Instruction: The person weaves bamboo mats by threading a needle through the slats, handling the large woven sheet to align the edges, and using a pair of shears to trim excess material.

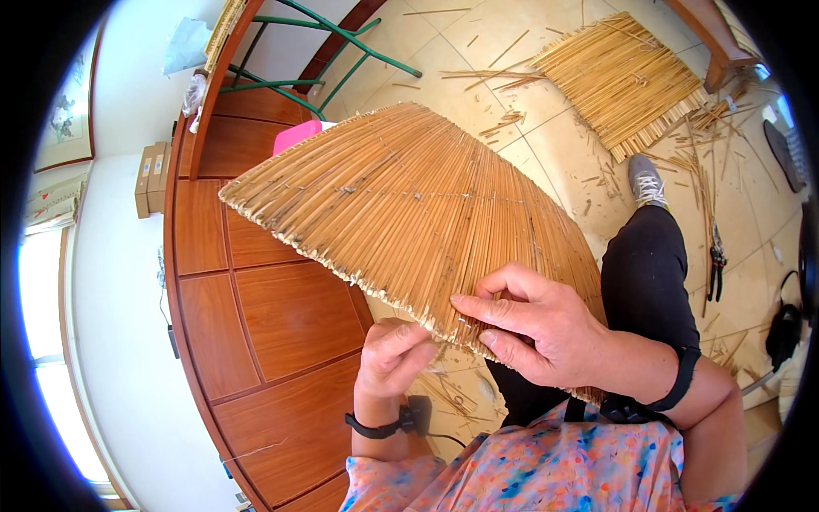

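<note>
A large mat of thin straw-coloured stalks [401,200], bound side by side with rows of stitching, slants up across the middle of the view. Its near edge shows pale cut ends. At that edge my right hand [550,328] grips the mat, with the thumb beneath the rim and the index and other fingers bent on the top face. Just left of it, my left hand [394,354] is closed, fingertips pinched together beside the mat's edge. Whatever those fingers hold, if anything, is too small to make out.
A second stalk mat [627,81] lies on the tiled floor at the far right, with loose stalks and scraps around it. Black-handled pliers [716,264] lie right of my leg. A wooden cabinet [290,316] stands at left, and a green metal frame [341,38] behind.
</note>
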Demonstrator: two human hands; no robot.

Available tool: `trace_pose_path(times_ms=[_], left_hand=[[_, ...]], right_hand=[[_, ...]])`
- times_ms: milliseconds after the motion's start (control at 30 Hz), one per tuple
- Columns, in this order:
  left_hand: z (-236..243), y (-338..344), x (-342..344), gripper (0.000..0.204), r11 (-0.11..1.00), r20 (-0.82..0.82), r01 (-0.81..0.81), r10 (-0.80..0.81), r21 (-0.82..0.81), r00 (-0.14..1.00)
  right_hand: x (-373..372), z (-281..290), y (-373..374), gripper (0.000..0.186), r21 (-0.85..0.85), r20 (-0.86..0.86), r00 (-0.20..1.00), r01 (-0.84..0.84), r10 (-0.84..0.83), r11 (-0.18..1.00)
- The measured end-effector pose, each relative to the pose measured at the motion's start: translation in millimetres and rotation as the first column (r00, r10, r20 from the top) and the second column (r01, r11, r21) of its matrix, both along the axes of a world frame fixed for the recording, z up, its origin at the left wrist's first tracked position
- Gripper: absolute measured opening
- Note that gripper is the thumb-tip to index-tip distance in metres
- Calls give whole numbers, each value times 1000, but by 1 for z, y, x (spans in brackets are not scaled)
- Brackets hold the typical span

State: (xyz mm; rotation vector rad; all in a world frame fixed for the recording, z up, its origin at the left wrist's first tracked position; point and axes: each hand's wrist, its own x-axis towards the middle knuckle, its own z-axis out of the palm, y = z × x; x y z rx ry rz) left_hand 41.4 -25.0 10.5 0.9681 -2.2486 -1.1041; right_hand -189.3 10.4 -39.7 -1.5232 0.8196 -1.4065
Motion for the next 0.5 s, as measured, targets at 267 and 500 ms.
trace_pose_path(times_ms=[267, 500], left_hand=[[2, 8, -6, 25, 996, -26, -84, 84, -5, 996], [-2, 16, -8, 26, 981, -58, -185, 189, 57, 980]], right_hand=[[-2, 0, 0, 37, -9, -19, 1000, -11, 10, 1000], [-3, 1, 1, 36, -24, -37, 999, 7, -7, 1000]])
